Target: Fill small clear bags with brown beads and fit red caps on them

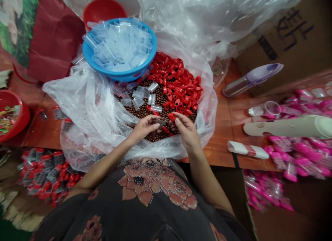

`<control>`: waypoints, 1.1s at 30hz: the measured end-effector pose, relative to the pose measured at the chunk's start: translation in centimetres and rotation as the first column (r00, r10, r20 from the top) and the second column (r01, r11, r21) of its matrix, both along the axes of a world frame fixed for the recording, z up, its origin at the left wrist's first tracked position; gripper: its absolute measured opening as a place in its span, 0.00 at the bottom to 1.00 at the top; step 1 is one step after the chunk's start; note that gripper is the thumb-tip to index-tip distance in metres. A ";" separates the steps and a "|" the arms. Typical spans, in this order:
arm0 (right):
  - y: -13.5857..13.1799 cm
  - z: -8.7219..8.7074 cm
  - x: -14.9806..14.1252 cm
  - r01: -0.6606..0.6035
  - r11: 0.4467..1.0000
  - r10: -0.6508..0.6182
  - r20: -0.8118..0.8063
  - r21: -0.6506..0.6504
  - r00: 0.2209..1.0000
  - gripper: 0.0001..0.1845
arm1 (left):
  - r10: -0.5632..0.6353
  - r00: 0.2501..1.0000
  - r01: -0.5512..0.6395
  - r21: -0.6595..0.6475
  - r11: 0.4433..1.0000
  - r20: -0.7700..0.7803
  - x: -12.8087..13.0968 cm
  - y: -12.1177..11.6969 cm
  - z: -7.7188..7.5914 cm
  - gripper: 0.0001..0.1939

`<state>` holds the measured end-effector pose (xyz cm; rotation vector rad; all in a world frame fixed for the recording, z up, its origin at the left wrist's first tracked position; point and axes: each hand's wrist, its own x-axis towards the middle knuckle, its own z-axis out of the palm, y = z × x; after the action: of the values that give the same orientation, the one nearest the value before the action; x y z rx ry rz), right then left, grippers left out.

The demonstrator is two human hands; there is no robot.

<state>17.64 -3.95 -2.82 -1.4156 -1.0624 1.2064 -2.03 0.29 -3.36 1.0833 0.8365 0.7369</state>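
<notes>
Two hands work over open plastic bag (77,95). Left hand (143,128) pinches small clear sleeve (161,123) at fingertips; right hand (186,130) closes on red cap (171,117) (cap partly hidden by fingers). Brown beads (158,102) heaped at hands' 12 o'clock, loose red caps (176,85) at 1 o'clock, blue basin (155,43) of clear sleeves (119,43) beyond. Pink packets (306,151) at 3 o'clock.
</notes>
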 end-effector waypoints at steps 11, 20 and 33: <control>-0.2 2.0 -0.6 -0.345 0.905 0.112 0.644 0.248 0.757 0.21 | 0.112 0.983 -0.079 0.221 0.972 -0.142 0.2 -0.7 0.8 0.17; -0.1 0.6 -1.3 -0.426 0.877 0.070 0.818 0.222 0.571 0.35 | 0.167 0.969 -0.097 0.343 0.934 -0.181 0.2 -0.7 1.2 0.17; 0.0 -0.5 -1.4 -0.612 0.754 0.151 0.845 0.237 0.513 0.33 | 0.057 0.998 -0.048 -0.273 0.961 0.024 2.5 -2.0 0.9 0.32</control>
<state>16.22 -3.99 -3.35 -1.2806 -2.2750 0.4139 0.46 -1.75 -2.45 0.8039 0.9136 0.6592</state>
